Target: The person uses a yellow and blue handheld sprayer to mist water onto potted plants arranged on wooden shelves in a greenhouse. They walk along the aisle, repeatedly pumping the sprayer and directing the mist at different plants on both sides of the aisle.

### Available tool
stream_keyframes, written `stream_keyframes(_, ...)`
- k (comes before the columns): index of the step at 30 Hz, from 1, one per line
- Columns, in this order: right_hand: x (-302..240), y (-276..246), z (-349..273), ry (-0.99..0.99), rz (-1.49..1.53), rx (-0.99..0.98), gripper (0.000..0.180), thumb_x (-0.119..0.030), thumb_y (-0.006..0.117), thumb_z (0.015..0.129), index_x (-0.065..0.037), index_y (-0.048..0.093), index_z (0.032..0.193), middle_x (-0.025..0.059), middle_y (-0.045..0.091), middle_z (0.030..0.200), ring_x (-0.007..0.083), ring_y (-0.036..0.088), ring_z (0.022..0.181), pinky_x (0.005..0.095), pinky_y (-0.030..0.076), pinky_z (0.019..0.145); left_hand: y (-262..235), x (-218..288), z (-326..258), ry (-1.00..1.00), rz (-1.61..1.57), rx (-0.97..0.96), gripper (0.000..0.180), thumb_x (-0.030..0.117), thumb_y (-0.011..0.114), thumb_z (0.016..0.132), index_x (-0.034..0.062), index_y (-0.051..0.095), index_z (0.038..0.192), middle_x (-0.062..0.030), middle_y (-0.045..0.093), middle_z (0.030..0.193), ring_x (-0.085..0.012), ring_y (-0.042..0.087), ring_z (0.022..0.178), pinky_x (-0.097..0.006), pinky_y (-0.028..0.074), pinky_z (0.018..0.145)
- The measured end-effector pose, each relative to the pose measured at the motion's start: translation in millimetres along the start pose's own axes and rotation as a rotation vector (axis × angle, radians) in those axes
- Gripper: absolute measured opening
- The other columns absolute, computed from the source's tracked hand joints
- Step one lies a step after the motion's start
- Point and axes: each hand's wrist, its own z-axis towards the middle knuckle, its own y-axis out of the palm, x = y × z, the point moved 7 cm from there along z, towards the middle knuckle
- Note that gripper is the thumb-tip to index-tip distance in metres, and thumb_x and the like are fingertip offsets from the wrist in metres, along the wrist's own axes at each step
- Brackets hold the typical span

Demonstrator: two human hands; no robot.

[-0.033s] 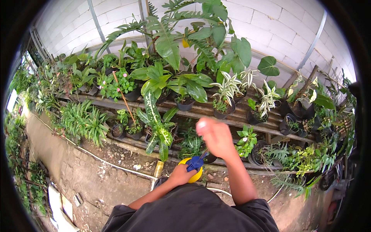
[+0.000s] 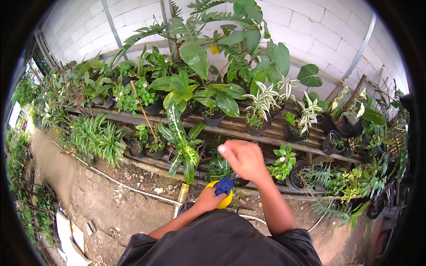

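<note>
Even, soft daylight, white block wall (image 2: 310, 31) brightly lit at top, no harsh shadows or glare, strong fisheye bending of shelf planks (image 2: 239, 126) toward the rim, black circular vignette at corners, raised right hand (image 2: 244, 159) slightly motion-blurred, edge foliage softened.

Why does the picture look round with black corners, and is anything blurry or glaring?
Head view: the fisheye lens leaves a black ring and bends the block wall and wooden shelf toward the rim. Light is soft daylight, with no harsh glare or hard shadows. The right hand is slightly smeared; the left hand on the yellow sprayer bottle and the potted plants look sharp.
</note>
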Motion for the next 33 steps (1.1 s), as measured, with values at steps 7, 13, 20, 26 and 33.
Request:
stream_keyframes(7,28,138,-72,-0.049,0.249,-0.009,0.04,-0.042,0.069,0.102,-0.005,0.076,0.088,0.0106,0.067,0.081,0.0296,0.069,0.072,0.0399,0.056,0.067,2,-16,-3,0.041,-0.086,0.073,0.055,0.047,0.071,0.092,-0.0019,0.074,0.117,-0.025,0.077,0.105,-0.0418,0.075,0.099,-0.048,0.058,0.087)
stream_keyframes(13,53,106,-71,0.5,1.189,0.118,0.06,-0.03,0.062,0.111,-0.002,0.053,0.059,0.0057,0.056,0.055,0.0134,0.052,0.046,0.0308,0.042,0.047,2,-10,-2,0.026,0.014,0.073,0.052,0.048,0.074,0.089,-0.0027,0.077,0.1,-0.0267,0.075,0.088,-0.0425,0.075,0.088,-0.049,0.057,0.083)
stream_keyframes(20,15,-6,-25,0.094,0.557,0.05,0.055,-0.041,0.051,0.113,-0.002,0.064,0.076,0.01,0.068,0.079,0.0214,0.065,0.063,0.0354,0.05,0.058,11,-8,-7,0.009,0.029,0.066,0.053,0.048,0.074,0.089,-0.0039,0.078,0.101,-0.0268,0.075,0.09,-0.0422,0.075,0.089,-0.049,0.057,0.084)
stream_keyframes(26,14,82,-49,0.034,0.113,-0.118,0.045,-0.053,0.062,0.104,-0.013,0.082,0.099,0.0048,0.076,0.112,0.0306,0.066,0.114,0.0466,0.045,0.105,21,-36,-7,-0.098,-0.001,0.065,0.051,0.047,0.072,0.091,-0.0007,0.078,0.107,-0.0261,0.077,0.096,-0.0428,0.075,0.096,-0.049,0.058,0.088)
stream_keyframes(33,24,92,-62,-0.031,0.095,-0.094,0.052,-0.057,0.059,0.104,-0.012,0.079,0.089,0.0115,0.073,0.094,0.0356,0.07,0.088,0.0452,0.054,0.08,23,-30,-10,-0.009,-0.108,0.149,0.043,0.036,0.077,0.087,-0.0052,0.076,0.099,-0.0156,0.075,0.083,-0.0228,0.072,0.076,-0.04,0.055,0.072)
